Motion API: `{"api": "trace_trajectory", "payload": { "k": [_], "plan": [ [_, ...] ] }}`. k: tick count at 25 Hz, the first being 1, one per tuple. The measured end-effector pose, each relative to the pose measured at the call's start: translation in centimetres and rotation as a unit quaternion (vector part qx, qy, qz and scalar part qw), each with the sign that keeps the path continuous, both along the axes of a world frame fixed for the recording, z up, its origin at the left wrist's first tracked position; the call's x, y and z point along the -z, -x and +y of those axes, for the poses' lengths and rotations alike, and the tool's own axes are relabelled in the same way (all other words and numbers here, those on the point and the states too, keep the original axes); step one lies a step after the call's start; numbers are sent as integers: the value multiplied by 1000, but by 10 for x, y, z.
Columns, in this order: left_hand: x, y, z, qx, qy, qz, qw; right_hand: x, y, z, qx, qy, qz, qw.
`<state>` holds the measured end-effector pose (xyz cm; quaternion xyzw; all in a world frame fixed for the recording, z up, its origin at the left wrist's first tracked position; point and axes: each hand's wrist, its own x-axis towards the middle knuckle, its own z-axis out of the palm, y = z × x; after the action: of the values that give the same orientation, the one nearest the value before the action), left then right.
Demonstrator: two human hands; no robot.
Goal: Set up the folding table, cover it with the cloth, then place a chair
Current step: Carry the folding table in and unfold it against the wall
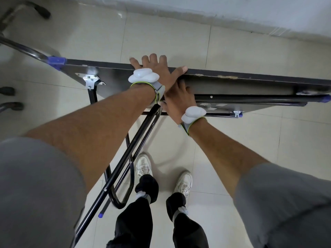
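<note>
The folding table [232,81] stands on its edge in front of me, its dark underside facing me and its top edge running left to right. My left hand [157,70] lies flat over that top edge with fingers spread. My right hand [179,101] is just below it, against the underside by the folded black leg frame [250,101]; its fingers are hidden. One black tubular leg frame [129,158] with blue end caps is swung out and slants down toward my feet. No cloth is in view.
Chair legs and a metal tube [23,49] sit at the far left. A white wall [232,15] runs behind the table at the back. My white shoes [143,165] stand on the cream tiled floor close to the swung-out leg.
</note>
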<state>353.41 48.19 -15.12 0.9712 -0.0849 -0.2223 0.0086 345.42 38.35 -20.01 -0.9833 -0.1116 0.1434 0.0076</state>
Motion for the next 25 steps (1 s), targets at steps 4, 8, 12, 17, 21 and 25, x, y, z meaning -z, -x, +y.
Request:
{"api": "trace_trajectory", "payload": {
  "k": [4, 8, 12, 17, 21, 25],
  "plan": [
    [0, -4, 1, 8, 4, 4, 1000, 14, -2, -7, -61, 23, 80, 995],
    [-2, -6, 1, 20, 8, -1, 1000, 17, 30, -11, -44, -13, 67, 997],
    [-2, -16, -1, 20, 7, 7, 1000, 13, 80, -31, -3, -52, 39, 998],
    [-3, -16, 5, 15, -1, 18, 1000, -1, 141, -53, 71, -46, 37, 996],
    [5, -10, -29, 82, 62, -49, 993, -1, 120, -29, 31, -70, 24, 997],
    [12, 11, -89, 77, 107, -61, 989, 9, 86, 5, -110, -206, -1, 972]
  ]
}}
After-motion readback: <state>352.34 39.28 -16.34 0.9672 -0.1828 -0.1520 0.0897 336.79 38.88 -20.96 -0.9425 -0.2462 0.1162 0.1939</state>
